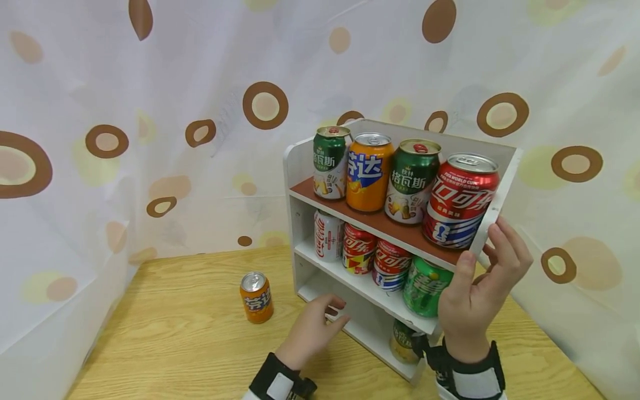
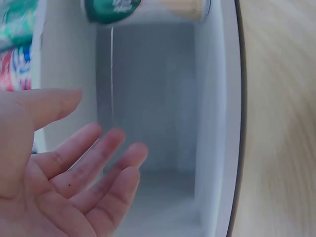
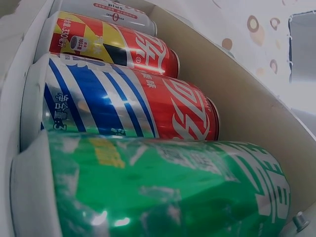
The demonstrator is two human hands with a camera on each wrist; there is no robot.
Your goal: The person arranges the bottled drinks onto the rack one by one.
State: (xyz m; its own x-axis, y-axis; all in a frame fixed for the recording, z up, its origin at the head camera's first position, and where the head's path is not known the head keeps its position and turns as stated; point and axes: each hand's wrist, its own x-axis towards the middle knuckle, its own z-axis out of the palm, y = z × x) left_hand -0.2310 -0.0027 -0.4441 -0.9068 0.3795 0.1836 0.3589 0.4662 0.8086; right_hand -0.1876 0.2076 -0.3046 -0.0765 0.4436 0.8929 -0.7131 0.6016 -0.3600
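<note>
A white three-tier shelf rack (image 1: 350, 272) stands on the table, holding cans. My left hand (image 1: 314, 328) hovers at its bottom compartment, palm facing in and fingers spread from the thumb, holding nothing. A green-and-cream can (image 1: 403, 341) stands at that compartment's right end; in the left wrist view the same can (image 2: 148, 10) shows at the top edge. My right hand (image 1: 482, 283) touches the rack's right side panel (image 1: 495, 211) with its fingertips, thumb by the front edge. Beside it on the top tier is a red cola can (image 1: 461, 200).
Also on the top tier are two green-and-white cans (image 1: 411, 183) and an orange can (image 1: 369, 172). A white can (image 1: 327, 236), two red cola cans (image 1: 391, 265) and a green can (image 1: 425, 286) line the middle tier. Another orange can (image 1: 257, 300) stands on the table (image 1: 175, 328), left of the rack.
</note>
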